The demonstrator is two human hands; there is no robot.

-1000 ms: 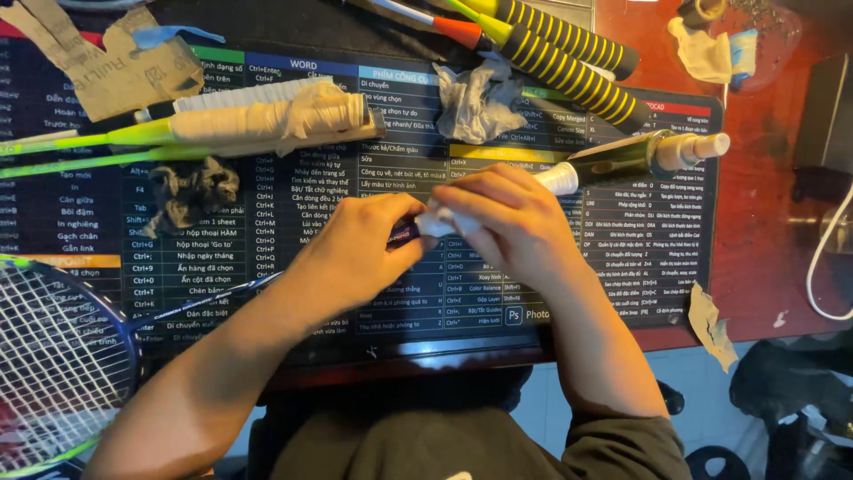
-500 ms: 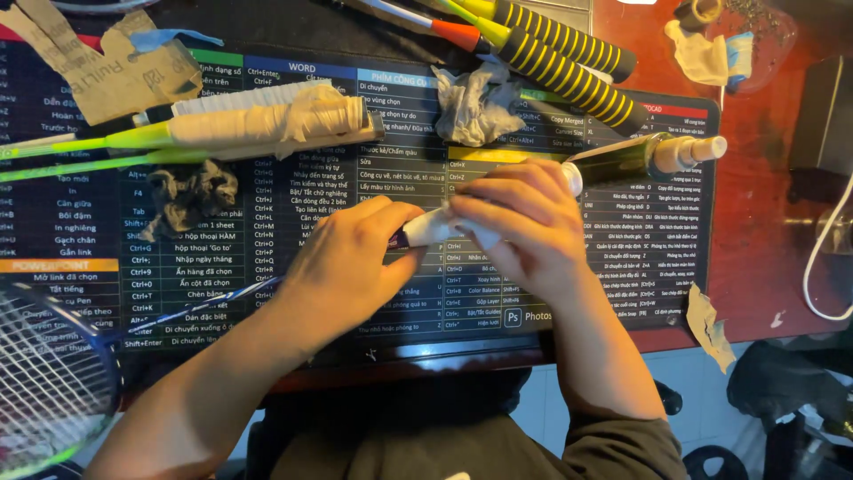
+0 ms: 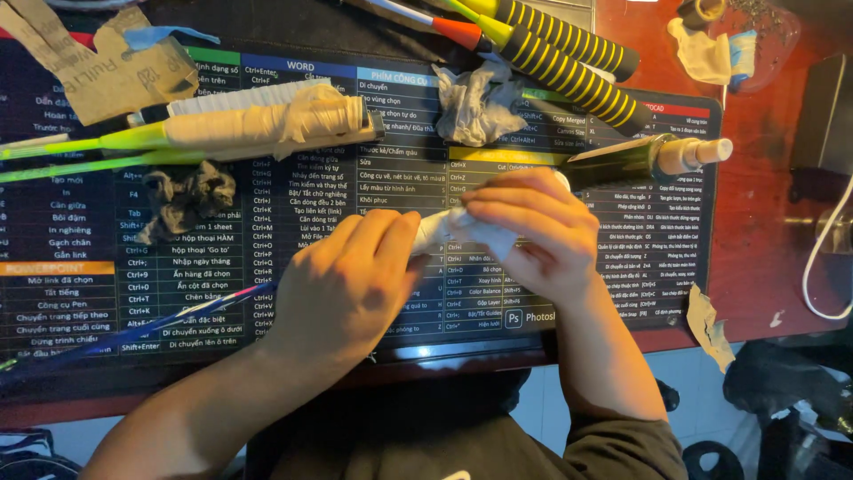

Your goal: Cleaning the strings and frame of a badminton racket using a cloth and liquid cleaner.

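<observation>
My left hand (image 3: pixel 351 280) is closed around a white racket handle (image 3: pixel 435 233) that lies across a dark printed desk mat (image 3: pixel 382 178). From under that hand the racket's thin blue shaft (image 3: pixel 160 324) runs out to the lower left. My right hand (image 3: pixel 533 233) pinches a white wrap (image 3: pixel 484 229) against the handle's far end. Both hands touch the handle and hide most of it.
Other rackets with cream-wrapped handles (image 3: pixel 267 120) lie at the upper left and two yellow-black grips (image 3: pixel 569 58) at the top. Also here: crumpled white tissue (image 3: pixel 475 102), a dark crumpled wad (image 3: pixel 187 196), a green spray bottle (image 3: pixel 640 160), cardboard (image 3: pixel 98 67), the red table edge (image 3: pixel 764 222).
The racket has slid to the left, its strung head leaving the view at lower left. Both hands stay on the handle, the right hand working the white wrap at its end.
</observation>
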